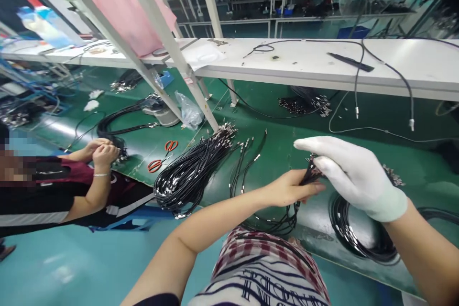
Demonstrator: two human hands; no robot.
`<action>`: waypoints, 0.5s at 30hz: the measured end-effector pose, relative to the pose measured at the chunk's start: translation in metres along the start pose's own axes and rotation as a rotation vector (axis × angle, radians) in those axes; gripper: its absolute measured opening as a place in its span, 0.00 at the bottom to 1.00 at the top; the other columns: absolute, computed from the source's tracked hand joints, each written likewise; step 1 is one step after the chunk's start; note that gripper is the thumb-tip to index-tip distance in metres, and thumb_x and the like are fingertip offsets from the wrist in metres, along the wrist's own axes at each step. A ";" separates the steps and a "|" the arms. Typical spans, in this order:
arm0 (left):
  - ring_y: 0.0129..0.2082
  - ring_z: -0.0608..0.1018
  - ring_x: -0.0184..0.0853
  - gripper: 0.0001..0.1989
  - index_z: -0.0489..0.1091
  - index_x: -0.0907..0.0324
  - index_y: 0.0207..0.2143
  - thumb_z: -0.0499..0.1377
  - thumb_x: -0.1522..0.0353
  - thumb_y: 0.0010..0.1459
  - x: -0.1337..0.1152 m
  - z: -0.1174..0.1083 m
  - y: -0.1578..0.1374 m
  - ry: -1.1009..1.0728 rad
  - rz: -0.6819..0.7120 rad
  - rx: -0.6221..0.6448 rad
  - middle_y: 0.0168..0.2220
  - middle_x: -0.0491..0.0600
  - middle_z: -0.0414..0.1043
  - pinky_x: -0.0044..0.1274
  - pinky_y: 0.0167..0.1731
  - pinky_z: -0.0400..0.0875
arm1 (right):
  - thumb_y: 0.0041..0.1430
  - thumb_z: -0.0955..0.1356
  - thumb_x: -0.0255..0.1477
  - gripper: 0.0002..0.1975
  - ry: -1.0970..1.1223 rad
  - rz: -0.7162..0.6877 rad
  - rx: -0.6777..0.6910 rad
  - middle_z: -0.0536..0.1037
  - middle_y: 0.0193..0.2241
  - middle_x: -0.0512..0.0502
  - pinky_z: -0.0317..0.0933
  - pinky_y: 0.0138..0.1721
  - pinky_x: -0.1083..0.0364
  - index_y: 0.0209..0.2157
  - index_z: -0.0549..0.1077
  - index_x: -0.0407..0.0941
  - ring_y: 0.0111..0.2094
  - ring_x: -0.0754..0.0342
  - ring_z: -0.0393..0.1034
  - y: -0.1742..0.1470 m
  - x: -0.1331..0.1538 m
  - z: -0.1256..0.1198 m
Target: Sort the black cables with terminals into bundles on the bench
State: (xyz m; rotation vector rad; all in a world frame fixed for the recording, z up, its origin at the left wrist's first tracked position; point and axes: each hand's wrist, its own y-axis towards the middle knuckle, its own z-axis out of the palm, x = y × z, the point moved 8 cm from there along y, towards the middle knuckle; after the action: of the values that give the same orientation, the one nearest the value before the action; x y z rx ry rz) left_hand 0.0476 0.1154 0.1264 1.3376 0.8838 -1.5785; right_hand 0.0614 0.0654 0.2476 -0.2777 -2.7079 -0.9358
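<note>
My bare left hand (287, 188) is closed round a bundle of black cables (310, 173) near their ends. The cables' lower part loops down over the table edge by my lap. My right hand (353, 174), in a white glove, is beside the bundle's tips with its fingers stretched out and the thumb apart. Whether the glove touches the tips, I cannot tell. A few loose cables (247, 165) with metal ends lie left of my left hand. Under my right wrist rests a coil of black cables (344, 229).
A large cable bundle (193, 167) and orange-handled scissors (155, 166) lie on the green table (279, 153). On the left a co-worker's hands (103, 150) handle cables. A white shelf (304, 64) with upright posts spans the table, and two cable ends (411, 124) hang from it.
</note>
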 end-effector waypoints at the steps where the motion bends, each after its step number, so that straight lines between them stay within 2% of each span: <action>1: 0.20 0.62 0.25 0.22 0.61 0.61 0.27 0.60 0.52 0.55 0.003 0.000 0.000 0.001 0.000 -0.003 0.21 0.41 0.57 0.22 0.23 0.63 | 0.68 0.60 0.29 0.19 -0.025 -0.031 0.004 0.72 0.53 0.46 0.64 0.53 0.48 0.58 0.67 0.49 0.52 0.46 0.68 0.000 0.002 0.001; 5: 0.18 0.62 0.26 0.25 0.60 0.60 0.23 0.60 0.47 0.52 0.011 0.000 0.001 -0.043 -0.004 0.039 0.19 0.42 0.58 0.24 0.22 0.62 | 0.67 0.61 0.30 0.19 0.045 -0.150 0.136 0.75 0.49 0.46 0.68 0.47 0.48 0.58 0.67 0.51 0.48 0.46 0.72 -0.001 0.013 0.012; 7: 0.18 0.63 0.26 0.27 0.60 0.60 0.20 0.58 0.46 0.52 0.002 -0.005 -0.001 -0.006 -0.007 0.083 0.17 0.43 0.57 0.24 0.22 0.63 | 0.67 0.61 0.32 0.20 0.070 -0.135 0.143 0.73 0.51 0.45 0.68 0.49 0.48 0.60 0.65 0.52 0.50 0.46 0.70 -0.002 0.011 0.011; 8: 0.18 0.63 0.26 0.27 0.61 0.60 0.19 0.57 0.47 0.54 -0.008 -0.012 -0.002 0.071 -0.002 0.066 0.16 0.44 0.58 0.24 0.22 0.63 | 0.67 0.62 0.33 0.22 0.055 -0.089 0.110 0.71 0.54 0.44 0.66 0.52 0.47 0.61 0.63 0.52 0.53 0.45 0.67 -0.003 0.006 0.007; 10: 0.19 0.65 0.26 0.26 0.66 0.63 0.20 0.56 0.51 0.58 -0.048 -0.033 -0.006 0.312 0.070 -0.071 0.17 0.45 0.62 0.22 0.23 0.62 | 0.66 0.64 0.35 0.26 0.058 0.062 -0.007 0.66 0.58 0.43 0.61 0.57 0.45 0.64 0.59 0.52 0.57 0.43 0.63 -0.004 -0.012 -0.005; 12: 0.19 0.66 0.24 0.20 0.71 0.65 0.25 0.57 0.56 0.59 -0.113 -0.048 -0.015 0.552 0.279 -0.268 0.18 0.44 0.63 0.19 0.23 0.60 | 0.65 0.66 0.36 0.30 0.177 0.209 -0.128 0.65 0.58 0.41 0.61 0.58 0.43 0.66 0.54 0.53 0.56 0.43 0.64 -0.005 -0.029 -0.017; 13: 0.21 0.69 0.24 0.18 0.72 0.66 0.27 0.57 0.59 0.59 -0.148 -0.042 -0.019 0.663 0.418 -0.287 0.19 0.43 0.64 0.18 0.25 0.61 | 0.64 0.66 0.36 0.32 0.264 0.248 -0.160 0.65 0.58 0.41 0.62 0.57 0.42 0.66 0.53 0.53 0.56 0.43 0.64 -0.002 -0.033 -0.021; 15: 0.28 0.74 0.26 0.18 0.73 0.70 0.26 0.55 0.62 0.59 -0.210 -0.018 -0.021 0.897 0.651 -0.255 0.22 0.42 0.63 0.17 0.30 0.62 | 0.62 0.69 0.40 0.34 0.412 0.224 -0.160 0.64 0.59 0.41 0.62 0.57 0.42 0.66 0.53 0.53 0.56 0.42 0.64 0.011 -0.026 -0.027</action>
State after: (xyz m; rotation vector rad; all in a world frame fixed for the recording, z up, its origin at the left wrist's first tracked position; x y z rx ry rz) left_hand 0.0460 0.1741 0.3296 1.9049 0.9620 -0.3180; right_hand 0.0938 0.0546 0.2668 -0.3654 -2.1839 -1.0164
